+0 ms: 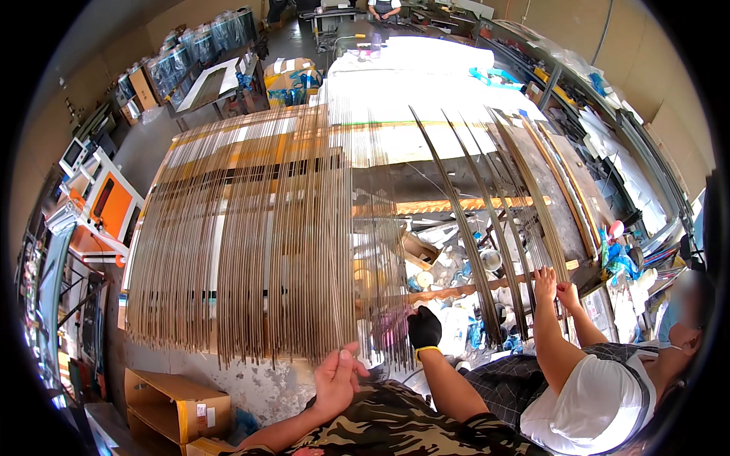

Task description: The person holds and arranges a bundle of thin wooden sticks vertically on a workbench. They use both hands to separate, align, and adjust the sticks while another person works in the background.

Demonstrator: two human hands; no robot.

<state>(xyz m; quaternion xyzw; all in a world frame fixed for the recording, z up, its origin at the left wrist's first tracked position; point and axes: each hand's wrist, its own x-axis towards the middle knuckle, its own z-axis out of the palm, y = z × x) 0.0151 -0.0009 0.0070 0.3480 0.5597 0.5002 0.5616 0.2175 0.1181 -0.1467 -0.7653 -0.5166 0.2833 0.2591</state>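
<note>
Thin rods [243, 251] lie side by side in a broad sheet, left of centre and running near to far, thinning out toward the middle over two wavy wooden strips [464, 292]. Bare left hand [340, 380] at the near ends of the rods, fingers curled; cannot tell whether they pinch a rod or only touch. Gloved right hand [424, 330] just to its right, beside the near ends of the sparser rods, fingers bent; the dark glove hides whether anything is grasped. Handling, my judgement: take few rods at once by the near ends, draw them along their length so neighbours don't snag, keep both hands level so they don't bow, and even up the ragged ends. Counts: rods, far too many and too overlapped to count; wooden strips, two plain in the middle gap; the wearer's hands, two, one gloved; co-worker [601, 387] on the near right, one, both hands on the darker rod bundles [460, 228], at least three of those; another person [384, 9] far off, one; orange-and-white machine [106, 205] at left, one; open cardboard box [179, 406] near left, one.
</note>
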